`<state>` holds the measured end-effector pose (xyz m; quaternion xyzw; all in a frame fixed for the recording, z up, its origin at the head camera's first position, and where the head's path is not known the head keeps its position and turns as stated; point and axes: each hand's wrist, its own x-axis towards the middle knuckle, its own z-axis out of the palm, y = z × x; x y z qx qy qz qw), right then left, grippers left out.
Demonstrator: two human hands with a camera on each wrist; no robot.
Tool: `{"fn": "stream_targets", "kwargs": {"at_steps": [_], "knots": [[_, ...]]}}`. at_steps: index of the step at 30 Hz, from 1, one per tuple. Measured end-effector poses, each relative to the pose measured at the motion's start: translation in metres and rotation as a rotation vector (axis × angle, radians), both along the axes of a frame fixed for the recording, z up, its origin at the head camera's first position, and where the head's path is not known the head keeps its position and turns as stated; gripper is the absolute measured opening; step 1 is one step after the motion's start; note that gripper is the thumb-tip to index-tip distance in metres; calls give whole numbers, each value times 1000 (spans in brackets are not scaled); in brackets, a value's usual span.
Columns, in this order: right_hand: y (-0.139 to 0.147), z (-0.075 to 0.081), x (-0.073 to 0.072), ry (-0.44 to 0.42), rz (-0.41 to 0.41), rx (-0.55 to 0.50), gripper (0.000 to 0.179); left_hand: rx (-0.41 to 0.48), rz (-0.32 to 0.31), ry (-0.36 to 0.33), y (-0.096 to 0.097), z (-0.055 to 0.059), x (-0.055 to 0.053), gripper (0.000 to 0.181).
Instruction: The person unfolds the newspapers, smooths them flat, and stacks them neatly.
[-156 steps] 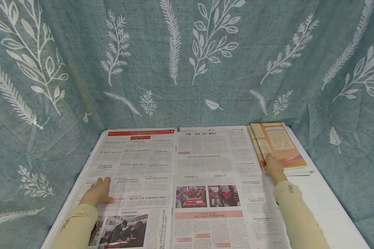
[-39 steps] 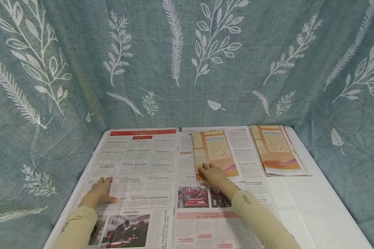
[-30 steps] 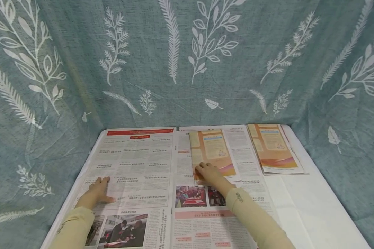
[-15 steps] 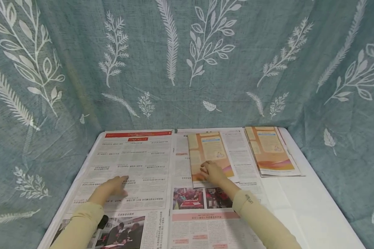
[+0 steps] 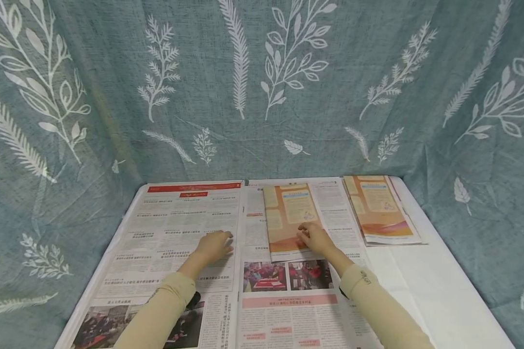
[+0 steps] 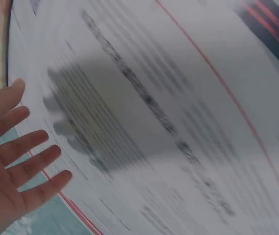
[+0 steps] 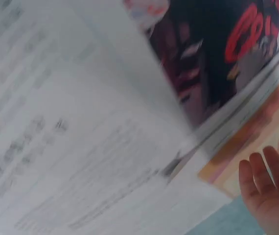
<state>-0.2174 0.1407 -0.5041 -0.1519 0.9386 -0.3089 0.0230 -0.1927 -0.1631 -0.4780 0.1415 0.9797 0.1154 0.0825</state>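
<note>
A folded orange printed paper [image 5: 286,208] with a pale panel lies flat on the newspaper [image 5: 266,320], right of the centre crease. My right hand [image 5: 318,240] is over its lower right part, fingers loosely bent and gripping nothing. In the right wrist view the fingers [image 7: 264,176] are extended over the orange paper [image 7: 227,169]; whether they touch it I cannot tell. My left hand [image 5: 214,247] is left of the crease, above the newspaper and apart from the orange paper. Seen from the left wrist, its fingers [image 6: 36,161] are spread with nothing in them, and a shadow falls below.
More folded papers with the same orange print [image 5: 380,208] lie stacked at the table's back right. White table covering [image 5: 436,291] shows right of the newspaper. A blue-green curtain [image 5: 227,87] with white leaves surrounds the back and sides.
Over several seconds my right hand has brought one orange paper from the right stack to the middle and let go. My left hand has since moved right, towards the crease.
</note>
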Motion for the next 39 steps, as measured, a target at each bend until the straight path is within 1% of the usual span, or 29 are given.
{"fn": "stream_targets", "kwargs": {"at_steps": [2, 6, 8, 11, 15, 18, 21, 23, 24, 25, 28, 29, 31, 32, 33, 34, 36, 37, 39], "knots": [[7, 1, -2, 3, -28, 0, 23, 33, -16, 27, 14, 1, -4, 37], [17, 2, -6, 0, -59, 3, 23, 82, -73, 89, 40, 2, -11, 31], [21, 2, -6, -7, -65, 7, 24, 86, -103, 114, 51, 2, -14, 29], [27, 5, -7, -14, -76, 6, 26, 90, -130, 139, 67, 2, -17, 25], [38, 9, -12, -4, -119, -13, 27, 133, -161, 166, 90, 1, -19, 19], [50, 9, -16, 12, -155, -21, 27, 148, -185, 217, 109, -2, -20, 14], [60, 4, -18, 16, -185, -7, 26, 127, -224, 273, 125, -8, -20, 11], [65, 0, -17, 21, -199, 8, 26, 105, -285, 312, 134, -15, -20, 14], [67, -2, -17, 26, -206, 24, 26, 94, -313, 312, 138, -19, -20, 18], [70, -3, -16, 27, -214, 36, 26, 96, -352, 327, 141, -29, -24, 24], [76, -3, -13, 46, -218, 80, 26, 67, -405, 260, 151, -37, -26, 46], [77, -2, -12, 45, -220, 95, 25, 59, -403, 221, 153, -37, -26, 53], [79, -1, -9, 44, -212, 118, 25, 21, -387, 156, 156, -34, -25, 64], [81, -1, -9, 40, -204, 125, 25, -5, -367, 110, 158, -25, -21, 68], [82, -3, -10, 29, -200, 124, 25, -28, -358, 100, 158, -25, -20, 70], [85, -8, -13, 28, -193, 128, 25, -42, -348, 84, 158, -24, -18, 72], [94, -27, -22, 10, -188, 128, 26, -69, -330, 49, 157, -20, -15, 75], [104, -48, -32, 42, -169, 131, 26, -65, -320, 30, 156, -20, -14, 76], [118, -78, -47, 17, -149, 183, 30, -61, -298, -18, 154, -19, -12, 79]]}}
